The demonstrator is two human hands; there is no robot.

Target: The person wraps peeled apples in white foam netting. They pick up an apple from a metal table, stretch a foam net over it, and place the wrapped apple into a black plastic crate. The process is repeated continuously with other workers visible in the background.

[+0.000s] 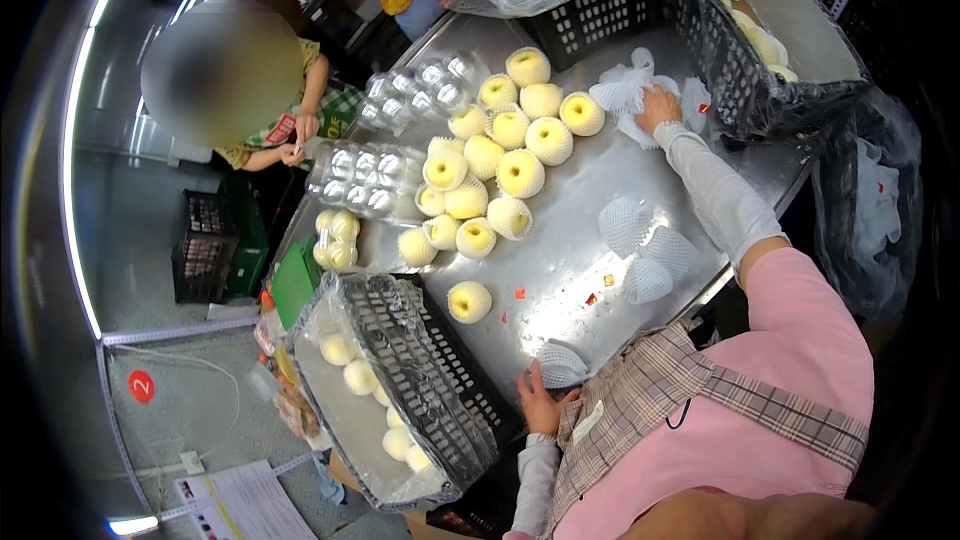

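Observation:
My right hand (660, 109) reaches to the far right of the metal table and grasps into a heap of white foam net sleeves (628, 86); its fingertips are partly hidden in the netting. Near the table's front edge, my left hand (541, 403) has its fingers apart beside a loose foam net (559, 364), close against it. More foam nets (651, 261) lie flat between my arms. Yellow apples (520, 173) in foam nets are grouped mid-table, and a single netted apple (469, 302) sits apart, nearer my left hand.
A plastic-lined black crate (442, 360) with netted fruit stands at left; another (720, 67) stands at right. Clear plastic clamshells (367, 176) and a filled pack (336, 240) lie at the far side. Two people work opposite, one (307, 105) at the clamshells. Small red stickers (520, 293) dot the table.

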